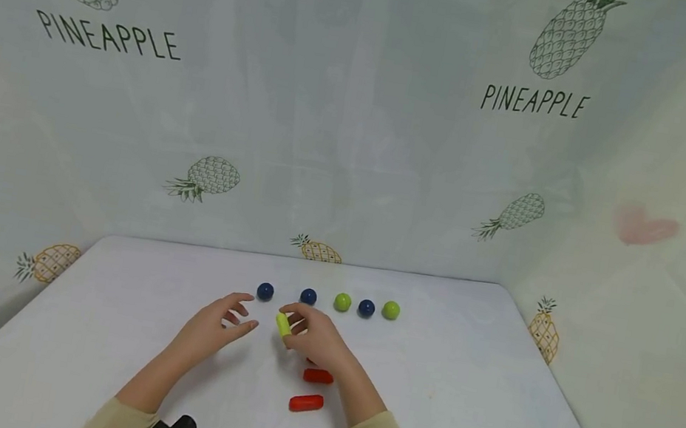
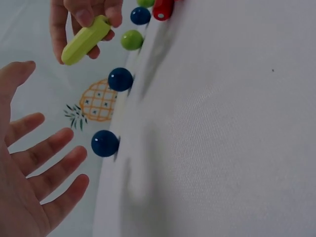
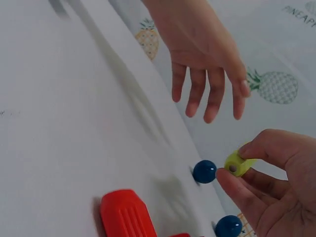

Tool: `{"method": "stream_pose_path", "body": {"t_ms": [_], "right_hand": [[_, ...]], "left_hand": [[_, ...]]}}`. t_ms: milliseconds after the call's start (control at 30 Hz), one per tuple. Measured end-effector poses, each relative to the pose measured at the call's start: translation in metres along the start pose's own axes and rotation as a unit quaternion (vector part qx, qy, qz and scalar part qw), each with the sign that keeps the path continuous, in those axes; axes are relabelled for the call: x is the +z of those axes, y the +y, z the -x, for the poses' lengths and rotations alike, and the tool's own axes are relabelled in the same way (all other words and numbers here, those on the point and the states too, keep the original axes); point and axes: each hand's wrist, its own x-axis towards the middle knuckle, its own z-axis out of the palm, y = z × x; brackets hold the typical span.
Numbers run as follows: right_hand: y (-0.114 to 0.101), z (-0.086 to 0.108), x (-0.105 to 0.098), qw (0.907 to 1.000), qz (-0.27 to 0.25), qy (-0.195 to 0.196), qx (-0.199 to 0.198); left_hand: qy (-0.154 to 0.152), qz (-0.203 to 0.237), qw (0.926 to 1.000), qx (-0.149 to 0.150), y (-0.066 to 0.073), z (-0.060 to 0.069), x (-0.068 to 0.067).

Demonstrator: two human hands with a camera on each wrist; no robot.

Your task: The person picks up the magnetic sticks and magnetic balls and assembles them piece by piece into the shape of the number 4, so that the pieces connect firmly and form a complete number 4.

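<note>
My right hand pinches a short yellow-green faceted stick between thumb and fingers, raised above the white table. The left wrist view shows the stick tilted, one end tapering. To its left, my left hand hovers with fingers spread and holds nothing; a gap separates it from the stick. Two red faceted sticks lie on the table below the right hand. A sliver of red beside them is mostly hidden by that hand. In the right wrist view, the nearer red stick has grooved sides.
Along the back of the table runs a row of balls: dark blue, dark blue, green, dark blue and green. A pale curtain with pineapple prints hangs behind and at the sides.
</note>
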Motion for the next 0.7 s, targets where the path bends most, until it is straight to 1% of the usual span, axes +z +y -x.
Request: {"method": "stream_pose_path", "body": {"t_ms": [100,267,467,600,700], "right_hand": [[-0.001,-0.007,0.005,0.9998,-0.007,0.017,0.004],[-0.002,-0.018,0.013,0.9991,-0.020,0.034,0.017],[0.002,-0.032,0.021,0.9977,-0.039,0.044,0.035],[0.008,-0.041,0.027,0.9959,-0.060,0.054,0.039],[0.012,-0.046,0.032,0.9941,-0.081,0.054,0.048]], "left_hand": [[0.005,0.029,0.9995,-0.006,-0.004,-0.005,0.001],[0.010,0.048,0.9987,-0.015,-0.009,-0.014,0.003],[0.013,0.049,0.9983,-0.029,-0.017,-0.028,0.008],[0.014,0.039,0.9987,-0.031,-0.024,-0.036,0.011],[0.014,0.034,0.9989,-0.031,-0.029,-0.040,0.012]]}}
